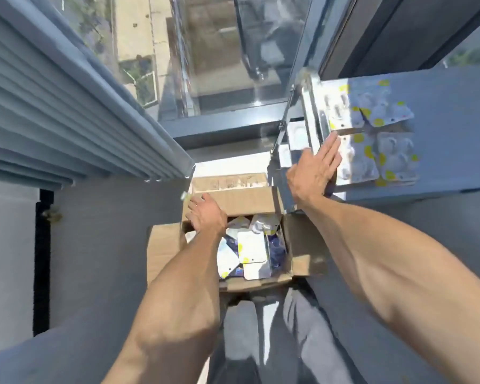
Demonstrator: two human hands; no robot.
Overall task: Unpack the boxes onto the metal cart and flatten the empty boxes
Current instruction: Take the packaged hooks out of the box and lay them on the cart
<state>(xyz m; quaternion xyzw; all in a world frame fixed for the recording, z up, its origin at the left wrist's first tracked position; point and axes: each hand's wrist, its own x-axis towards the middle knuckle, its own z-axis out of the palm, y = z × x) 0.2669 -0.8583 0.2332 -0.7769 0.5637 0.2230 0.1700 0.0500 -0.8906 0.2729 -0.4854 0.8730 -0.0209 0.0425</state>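
An open cardboard box [302, 245] stands on the floor below me, flaps spread, with several white and blue blister packs [251, 249] inside. My left hand [205, 214] hangs over the box's far left corner, by its far flap, fingers relaxed and holding nothing. The metal cart [313, 126] stands to the right, and several blister packs with yellow stickers [372, 139] lie on its top shelf. My right hand [315, 169] lies with straight fingers on the near left pack of that shelf. Whether a pack sits under the palm is hidden.
A glass window wall [219, 51] rises ahead, with grey blinds [53, 120] on the left. Another flat piece of cardboard [230, 180] lies behind the box. My legs in grey trousers [275, 328] stand just behind the box.
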